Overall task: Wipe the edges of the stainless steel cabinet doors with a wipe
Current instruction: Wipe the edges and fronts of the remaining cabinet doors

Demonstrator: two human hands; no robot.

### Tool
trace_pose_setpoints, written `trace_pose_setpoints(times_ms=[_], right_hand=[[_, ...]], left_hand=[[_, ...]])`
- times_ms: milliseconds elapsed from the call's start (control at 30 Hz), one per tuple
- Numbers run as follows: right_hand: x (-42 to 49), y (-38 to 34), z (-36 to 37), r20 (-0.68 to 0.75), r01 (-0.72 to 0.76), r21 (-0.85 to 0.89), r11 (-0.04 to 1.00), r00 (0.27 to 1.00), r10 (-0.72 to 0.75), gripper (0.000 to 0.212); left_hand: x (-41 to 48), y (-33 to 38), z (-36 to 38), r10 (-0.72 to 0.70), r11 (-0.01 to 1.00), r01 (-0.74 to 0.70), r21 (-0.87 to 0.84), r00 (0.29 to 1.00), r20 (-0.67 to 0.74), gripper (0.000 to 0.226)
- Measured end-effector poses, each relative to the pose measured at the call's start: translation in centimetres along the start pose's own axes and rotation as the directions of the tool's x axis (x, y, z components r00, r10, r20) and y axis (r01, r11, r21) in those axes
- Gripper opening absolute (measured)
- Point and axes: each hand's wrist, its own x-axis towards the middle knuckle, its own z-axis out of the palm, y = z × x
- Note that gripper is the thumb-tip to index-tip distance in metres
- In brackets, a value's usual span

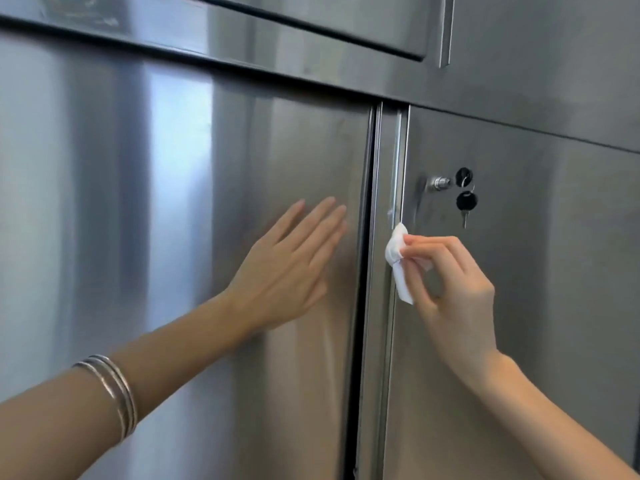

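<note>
Two stainless steel cabinet doors fill the view: a left door (166, 220) and a right door (554, 271), parted by a dark vertical gap. My left hand (294, 261) presses flat on the left door with straight fingers, just left of the gap. My right hand (453, 289) pinches a small white wipe (398, 261) between thumb and fingertips. The wipe lies against the raised vertical edge (398, 168) of the right door, a little below the lock.
A lock cylinder (440, 183) with black-headed keys (465, 200) hanging from it sits on the right door just above my right hand. Upper cabinet doors (311, 19) run across the top behind a horizontal rail. Metal bangles (114, 393) circle my left wrist.
</note>
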Motion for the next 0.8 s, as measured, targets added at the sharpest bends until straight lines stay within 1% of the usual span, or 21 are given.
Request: trace_pose_setpoints(times_ms=[67,133,200,267,400,433,500,600,633,733,800], right_hand=[[2.4,1.0,0.3,-0.012,-0.026,0.042,0.999,1.000,0.027,0.010],[4.3,2.1,0.6,-0.028,-0.037,0.089,0.995,0.999,0.039,0.010],[5.6,3.3,1.1,-0.038,-0.022,0.106,0.994,0.999,0.027,0.008],[6.5,4.3,1.8,-0.021,0.010,0.117,0.993,1.000,-0.007,0.006],[6.8,5.1,3.8,0.019,0.191,0.048,0.980,0.981,-0.192,0.009],[6.8,5.2,4.0,0.015,0.215,0.037,0.976,0.976,-0.216,0.010],[6.3,5.5,4.1,0.015,0.229,0.036,0.973,0.973,-0.230,0.009],[5.4,5.8,3.7,0.097,0.272,-0.011,0.962,0.958,-0.270,0.021],[5.5,5.8,3.6,0.107,0.292,-0.030,0.956,0.952,-0.288,0.022],[6.9,5.6,3.4,0.071,0.294,-0.042,0.955,0.954,-0.291,0.017],[8.7,5.3,3.4,0.045,0.280,-0.085,0.956,0.960,-0.278,0.013]], left_hand=[[2.7,-1.1,0.5,-0.011,1.000,0.011,0.017,1.000,-0.004,0.063],[4.3,-2.3,1.1,-0.009,0.998,0.007,0.057,0.999,0.044,0.064],[4.8,-3.2,1.8,-0.008,0.994,-0.005,0.113,0.994,0.109,0.064],[4.6,-3.6,2.5,-0.006,0.992,-0.011,0.127,0.990,0.139,0.063],[4.3,-3.7,3.7,-0.004,0.992,-0.003,0.125,0.998,0.063,0.062],[4.4,-3.7,3.8,0.004,0.993,-0.010,0.119,0.998,0.055,0.062],[4.4,-3.8,3.9,0.005,0.993,-0.009,0.114,0.999,0.042,0.063],[4.3,-3.9,4.2,0.004,0.995,-0.007,0.103,1.000,0.030,0.063],[4.3,-3.9,4.2,0.008,0.995,-0.010,0.101,1.000,0.024,0.063],[4.3,-3.9,4.4,0.015,0.994,-0.017,0.107,1.000,0.017,0.062],[4.4,-3.8,4.2,0.014,0.994,-0.017,0.107,0.999,0.031,0.063]])
